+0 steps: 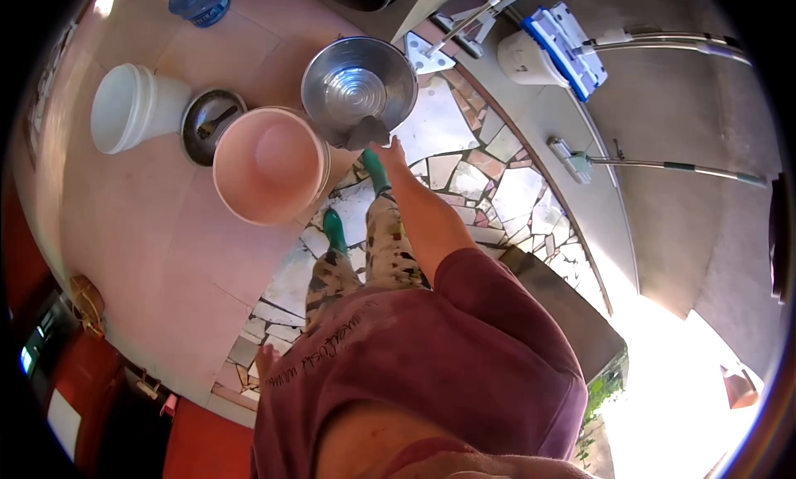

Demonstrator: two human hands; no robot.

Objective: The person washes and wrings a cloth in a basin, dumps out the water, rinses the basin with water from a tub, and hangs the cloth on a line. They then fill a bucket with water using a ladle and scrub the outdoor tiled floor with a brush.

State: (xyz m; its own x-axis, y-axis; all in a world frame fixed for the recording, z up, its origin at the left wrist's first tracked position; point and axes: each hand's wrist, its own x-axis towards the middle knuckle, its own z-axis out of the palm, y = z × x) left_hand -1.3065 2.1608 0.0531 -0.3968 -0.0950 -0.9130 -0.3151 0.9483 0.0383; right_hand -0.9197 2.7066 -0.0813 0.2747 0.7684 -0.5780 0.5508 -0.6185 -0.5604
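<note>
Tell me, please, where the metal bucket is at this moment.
In the head view, the metal bucket is at the upper centre, just right of the pink bucket and just beyond the right hand.

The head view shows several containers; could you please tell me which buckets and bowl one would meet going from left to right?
White bucket, round metal bowl, pink bucket, steel bucket, second white bucket.

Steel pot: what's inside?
The steel pot shows its ringed bottom and shiny wall; no contents visible. The grey tool in the right hand covers part of its near side; what lies behind is hidden.
</note>
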